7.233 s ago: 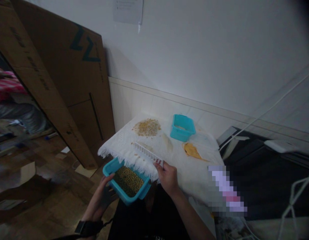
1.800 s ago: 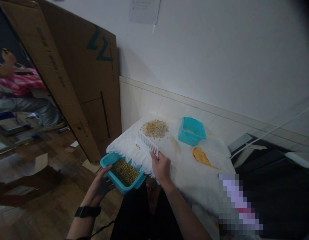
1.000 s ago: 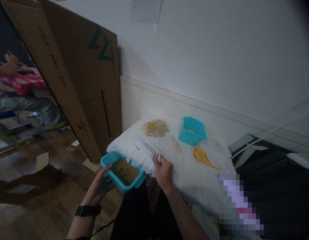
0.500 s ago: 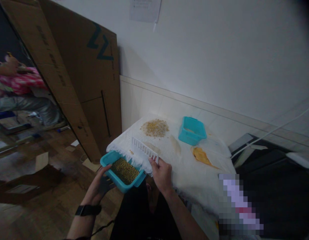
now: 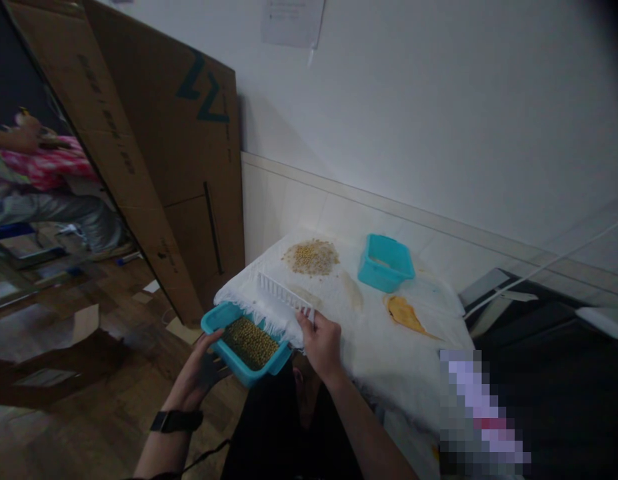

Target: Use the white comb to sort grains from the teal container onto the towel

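A teal plastic tub (image 5: pixel 276 368) is gripped at its left side by my left hand (image 5: pixel 195 371), thumb over the rim. Small green beans (image 5: pixel 251 341) lie inside it. The tub is tucked under the fringed edge of the white cloth (image 5: pixel 389 363) on the table. My right hand (image 5: pixel 323 343) pinches one end of a white slotted, comb-like plastic piece (image 5: pixel 281 292), held low over the cloth near that fringe. Farther back, a loose pile of yellowish beans (image 5: pixel 313 257) is spread on the cloth.
A second teal tub (image 5: pixel 386 270) stands at the table's back right, close to an orange-yellow flat scrap (image 5: pixel 406 313). A tall cardboard box (image 5: pixel 189 167) rises at the left. Behind it sits another person (image 5: pixel 89 217). A white cable (image 5: pixel 543 267) crosses at the right.
The white slotted piece has shifted slightly left, towards the tub, together with my right hand. Small bits on the cloth near the fringe are gone from there. The left hand and tub have barely moved.
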Motion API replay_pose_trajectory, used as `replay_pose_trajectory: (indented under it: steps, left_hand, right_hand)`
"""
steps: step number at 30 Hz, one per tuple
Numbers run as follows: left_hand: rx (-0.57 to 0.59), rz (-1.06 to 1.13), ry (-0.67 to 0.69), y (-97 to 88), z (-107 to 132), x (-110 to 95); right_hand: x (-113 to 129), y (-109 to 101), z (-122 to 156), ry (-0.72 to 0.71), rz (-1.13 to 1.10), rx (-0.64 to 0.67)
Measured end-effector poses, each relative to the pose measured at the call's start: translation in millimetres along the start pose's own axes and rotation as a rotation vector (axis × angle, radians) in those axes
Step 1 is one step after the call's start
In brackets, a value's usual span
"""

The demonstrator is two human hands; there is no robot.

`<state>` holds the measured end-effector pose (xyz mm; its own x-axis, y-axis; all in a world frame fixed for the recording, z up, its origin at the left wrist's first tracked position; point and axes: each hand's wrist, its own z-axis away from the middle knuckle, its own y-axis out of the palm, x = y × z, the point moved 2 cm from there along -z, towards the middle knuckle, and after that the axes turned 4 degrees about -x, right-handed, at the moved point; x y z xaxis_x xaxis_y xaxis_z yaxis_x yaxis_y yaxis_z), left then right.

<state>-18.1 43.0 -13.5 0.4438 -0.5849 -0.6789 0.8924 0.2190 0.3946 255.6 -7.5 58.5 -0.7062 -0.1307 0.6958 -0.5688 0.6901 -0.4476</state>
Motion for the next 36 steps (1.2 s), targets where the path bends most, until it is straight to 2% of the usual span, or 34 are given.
replay_pose_trajectory:
  steps: [3,6,10,21,29,36]
  left_hand:
    - [0.004,-0.003,-0.008,2.7,3.7,0.2]
    - [0.001,-0.011,-0.017,8.6,10.1,1.4]
    - [-0.016,-0.021,-0.036,13.4,16.8,4.3]
    - [0.012,-0.043,-0.028,14.7,22.3,9.1]
    - [0.033,-0.056,-0.018,13.1,18.2,10.5]
    - [0.034,-0.062,-0.012,13.0,17.2,12.2]
  right_hand:
    - [-9.3,-16.6,4.4,0.018,-0.014,-0.070]
    - [-23.4,-30.9,5.8,0.046,0.081,-0.150]
    - [-33.9,-39.2,7.8,0.056,0.168,-0.196]
    - [-29.4,-34.1,8.9,0.040,0.193,-0.150]
    - [-22.7,-33.0,6.8,0.022,0.180,-0.158]
    - [-23.9,-29.5,4.6,0.039,0.145,-0.115]
